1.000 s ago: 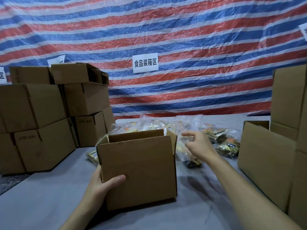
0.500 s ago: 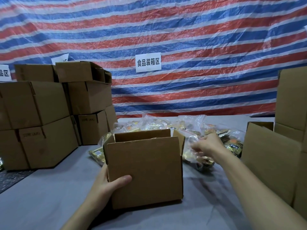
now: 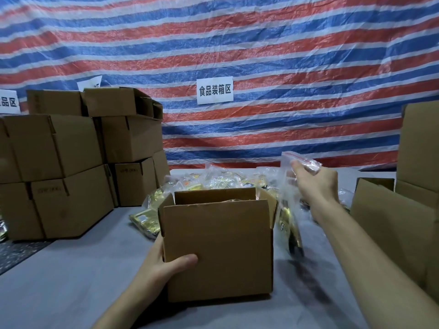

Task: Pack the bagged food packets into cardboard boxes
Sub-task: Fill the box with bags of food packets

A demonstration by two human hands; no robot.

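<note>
An open cardboard box (image 3: 218, 248) stands on the grey table in front of me, flaps up. My left hand (image 3: 166, 264) grips its lower left corner, thumb across the front face. My right hand (image 3: 316, 184) pinches the red zip top of a clear bag of food packets (image 3: 288, 222), which hangs in the air just right of the box, blurred by motion. More bagged packets (image 3: 213, 181) lie in a heap on the table behind the box. What lies inside the box is hidden.
Shut cardboard boxes (image 3: 71, 162) are stacked at the left. More cardboard boxes (image 3: 399, 224) stand at the right, the nearest one open. A striped tarp with a white sign (image 3: 215, 90) hangs behind. The grey table (image 3: 59, 293) stretches toward me.
My right hand has taken a bag from the heap and lifted it up beside the box. The left hand keeps its hold on the box.
</note>
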